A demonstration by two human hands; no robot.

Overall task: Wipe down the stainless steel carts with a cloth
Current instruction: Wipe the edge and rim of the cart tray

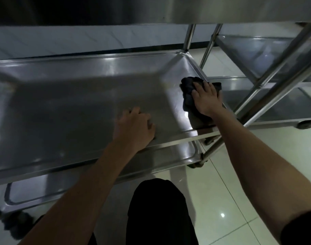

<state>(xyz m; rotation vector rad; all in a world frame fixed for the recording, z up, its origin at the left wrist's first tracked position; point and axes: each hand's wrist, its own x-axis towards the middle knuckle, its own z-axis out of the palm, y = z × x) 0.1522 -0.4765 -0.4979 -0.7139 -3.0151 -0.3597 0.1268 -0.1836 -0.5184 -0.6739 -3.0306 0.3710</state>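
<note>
While the left hand (135,127) rests flat and empty on the cart shelf (80,103), the right hand (206,98) presses the dark cloth (188,93) against its right edge, grip spread flat.

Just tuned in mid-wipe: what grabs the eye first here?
The right hand pressing a dark cloth flat against the right end of the cart's middle shelf. Next, the left hand resting on that shelf near its front edge. A second cart stands just to the right.
</note>
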